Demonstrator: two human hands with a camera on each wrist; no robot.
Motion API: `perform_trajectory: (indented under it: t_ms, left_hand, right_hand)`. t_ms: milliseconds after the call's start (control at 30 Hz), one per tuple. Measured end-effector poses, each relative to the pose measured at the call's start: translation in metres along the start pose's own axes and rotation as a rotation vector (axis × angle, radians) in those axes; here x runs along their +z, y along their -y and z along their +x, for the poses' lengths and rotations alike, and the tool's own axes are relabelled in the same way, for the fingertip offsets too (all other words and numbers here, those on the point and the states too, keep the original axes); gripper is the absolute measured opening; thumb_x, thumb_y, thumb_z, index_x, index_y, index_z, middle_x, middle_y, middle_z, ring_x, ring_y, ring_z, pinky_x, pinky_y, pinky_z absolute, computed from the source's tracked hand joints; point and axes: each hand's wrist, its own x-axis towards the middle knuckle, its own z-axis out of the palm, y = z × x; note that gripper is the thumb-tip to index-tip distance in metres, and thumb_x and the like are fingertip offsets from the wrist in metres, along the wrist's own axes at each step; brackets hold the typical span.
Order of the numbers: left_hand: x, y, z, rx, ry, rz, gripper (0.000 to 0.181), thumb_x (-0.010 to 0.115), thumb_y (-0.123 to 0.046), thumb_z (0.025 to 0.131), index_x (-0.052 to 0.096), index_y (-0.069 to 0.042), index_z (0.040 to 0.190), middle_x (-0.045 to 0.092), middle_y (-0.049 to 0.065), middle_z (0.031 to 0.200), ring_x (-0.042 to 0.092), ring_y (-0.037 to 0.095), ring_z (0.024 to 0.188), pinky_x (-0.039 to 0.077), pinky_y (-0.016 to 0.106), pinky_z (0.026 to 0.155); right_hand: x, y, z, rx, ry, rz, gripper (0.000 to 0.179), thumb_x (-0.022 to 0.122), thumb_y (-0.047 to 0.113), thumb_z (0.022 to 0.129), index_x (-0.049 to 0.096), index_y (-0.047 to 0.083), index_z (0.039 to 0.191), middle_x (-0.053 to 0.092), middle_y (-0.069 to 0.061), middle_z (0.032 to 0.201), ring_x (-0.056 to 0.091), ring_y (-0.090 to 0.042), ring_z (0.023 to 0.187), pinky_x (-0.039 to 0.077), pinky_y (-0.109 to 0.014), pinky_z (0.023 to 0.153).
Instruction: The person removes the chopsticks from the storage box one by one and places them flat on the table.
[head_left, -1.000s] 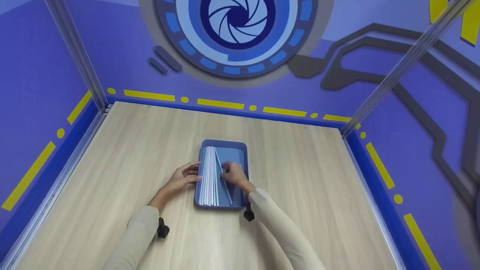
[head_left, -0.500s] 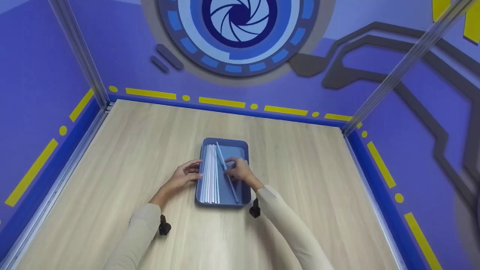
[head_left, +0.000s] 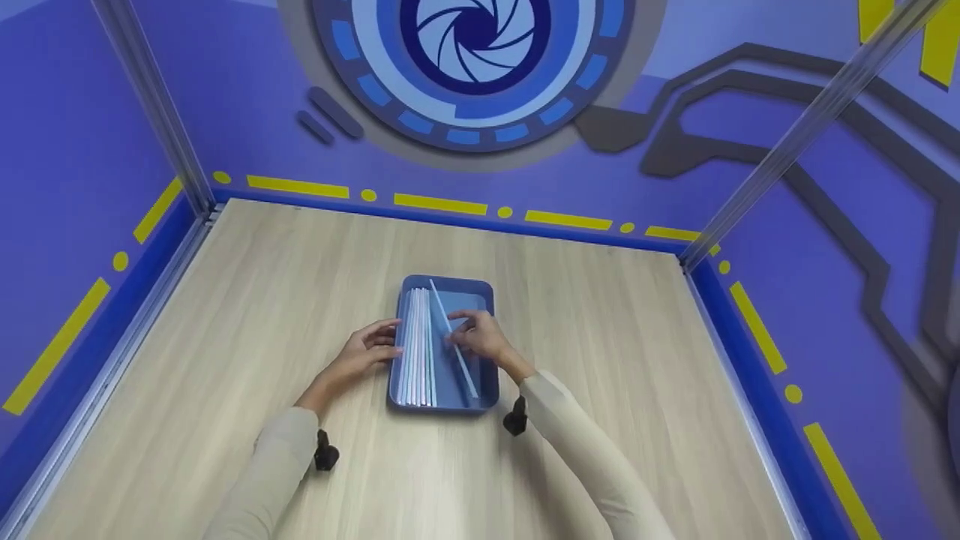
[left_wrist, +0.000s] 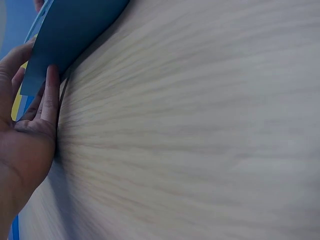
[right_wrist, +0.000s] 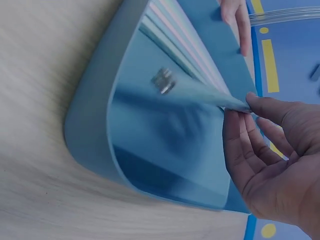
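Observation:
A blue rectangular tray [head_left: 448, 281] sits on the table. Along its left side lie several pale, pastel drinking straws [head_left: 417, 349] in a bundle. My right hand [head_left: 481, 336] pinches one straw [head_left: 466, 375] near its middle, between thumb and fingertips. That straw slants over the tray's right half, apart from the bundle. In the right wrist view, the near end of the held straw [right_wrist: 200, 94] looks shiny and blurred. My left hand [head_left: 367, 349] has its fingers extended against the tray's left wall, which the left wrist view shows from outside [left_wrist: 75, 40].
The wood-grain table [head_left: 600, 322] surrounds the tray. Blue printed walls [head_left: 465, 176] with yellow marks stand at its back and sides, with metal posts [head_left: 161, 112] in the corners. Black camera mounts [head_left: 516, 417] hang under both wrists.
The right hand has moved slightly right and lifted the pinched straw away from the bundle; the gap between them is wider. The left hand stays at the tray's left wall.

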Motion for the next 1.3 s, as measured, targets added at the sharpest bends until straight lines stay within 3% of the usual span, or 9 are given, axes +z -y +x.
perform_trajectory:
  t_ms: [300,533,733,1100,1300]
  left_hand:
    - [0.001,-0.004,-0.001,-0.017,-0.016,0.023,0.066,0.072,-0.004,0.093,0.042,0.002,0.152,0.049,0.032,0.143,0.057,0.034,0.123,0.058,0.025,0.091]
    - [0.002,-0.002,0.0,-0.021,-0.013,0.021,0.066,0.072,-0.003,0.093,0.043,0.0,0.152,0.048,0.032,0.144,0.054,0.04,0.127,0.058,0.025,0.092]
    - [0.001,-0.002,-0.001,-0.02,-0.013,0.033,0.066,0.072,-0.004,0.093,0.043,0.0,0.152,0.049,0.032,0.144,0.055,0.039,0.126,0.058,0.025,0.092]
    - [0.001,-0.002,-0.002,-0.009,-0.004,0.013,0.066,0.071,-0.002,0.093,0.042,0.003,0.152,0.048,0.033,0.144,0.055,0.036,0.124,0.057,0.023,0.091]
    - [0.002,-0.002,-0.002,-0.009,-0.003,0.015,0.066,0.071,-0.003,0.093,0.042,0.003,0.152,0.049,0.033,0.143,0.055,0.038,0.125,0.058,0.024,0.092]
  right_hand:
    - [-0.003,-0.001,-0.003,-0.004,0.002,0.033,0.043,0.074,0.008,0.093,0.064,-0.002,0.133,0.072,-0.009,0.088,0.064,-0.012,0.07,0.062,-0.033,0.062]
    - [-0.008,-0.003,-0.007,-0.001,-0.002,0.032,0.04,0.074,0.014,0.093,0.067,0.004,0.131,0.07,-0.004,0.088,0.061,-0.011,0.071,0.054,-0.023,0.056]
    - [-0.014,-0.008,-0.012,0.032,0.013,0.068,0.04,0.073,0.02,0.096,0.066,0.008,0.133,0.068,-0.002,0.094,0.059,-0.014,0.08,0.054,-0.027,0.064]
    - [-0.028,-0.021,-0.018,-0.007,0.032,0.149,0.045,0.07,0.018,0.098,0.061,0.003,0.139,0.058,0.005,0.089,0.051,-0.01,0.074,0.042,-0.023,0.06]
    - [-0.035,-0.026,-0.024,-0.025,0.07,0.217,0.048,0.067,0.016,0.099,0.056,0.0,0.143,0.063,0.005,0.093,0.053,-0.01,0.076,0.043,-0.019,0.057]
